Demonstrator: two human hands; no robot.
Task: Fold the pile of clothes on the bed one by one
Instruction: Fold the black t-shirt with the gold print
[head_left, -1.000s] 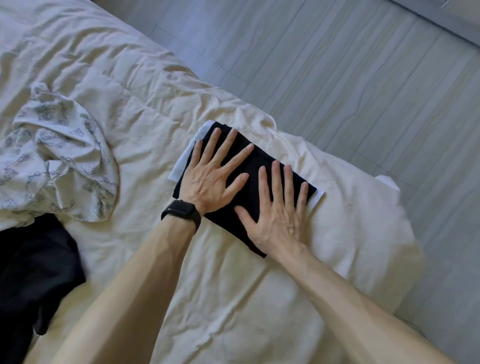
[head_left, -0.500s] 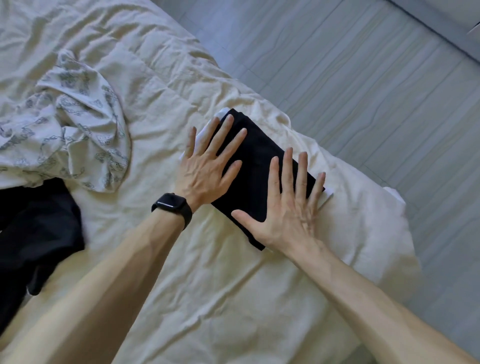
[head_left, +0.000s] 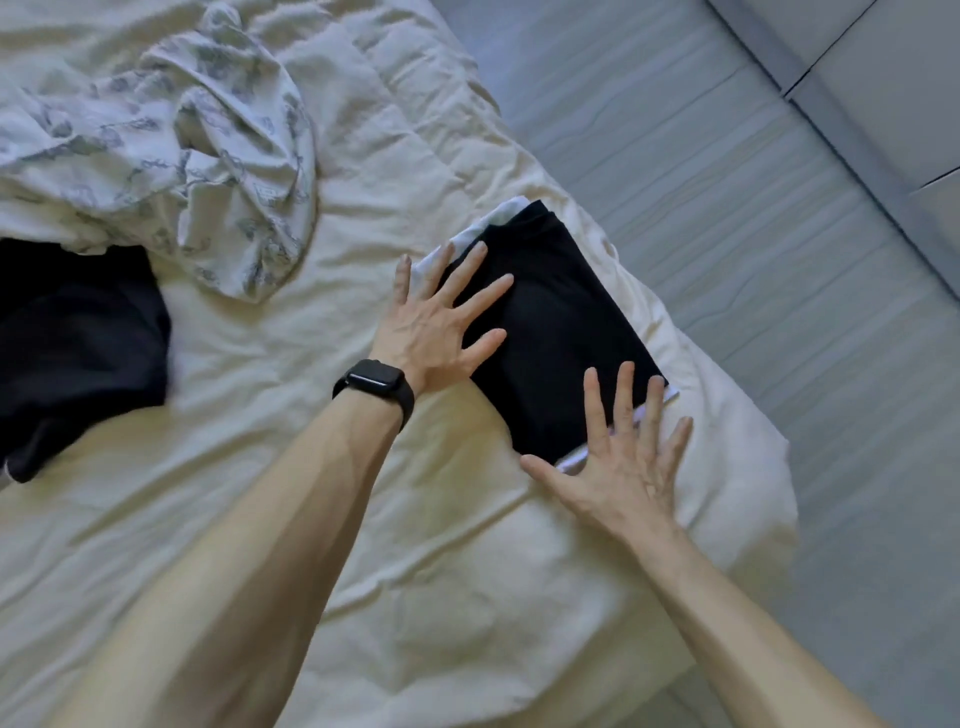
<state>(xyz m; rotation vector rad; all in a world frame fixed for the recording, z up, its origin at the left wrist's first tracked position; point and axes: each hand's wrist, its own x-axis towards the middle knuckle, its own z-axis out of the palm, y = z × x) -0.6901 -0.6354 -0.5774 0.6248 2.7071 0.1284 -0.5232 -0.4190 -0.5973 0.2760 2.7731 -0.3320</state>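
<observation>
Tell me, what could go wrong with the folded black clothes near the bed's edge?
The folded black garment sits on a white garment close to the corner of the bed; a nudge might slide both onto the floor. The left hand and right hand lie flat at its edges; dragging them away could undo the fold.

Two flat hands on a folded black garment (head_left: 556, 332) near the bed's (head_left: 363, 519) right edge.

The left hand (head_left: 441, 317), with a dark watch (head_left: 374, 384) on its wrist, spreads its fingers over the garment's left side. The right hand (head_left: 623, 467) lies splayed at its near end, over a white folded piece (head_left: 498, 215) beneath. A patterned garment (head_left: 182, 140) and a loose black garment (head_left: 78, 338) lie crumpled toward the bed's left edge.
</observation>
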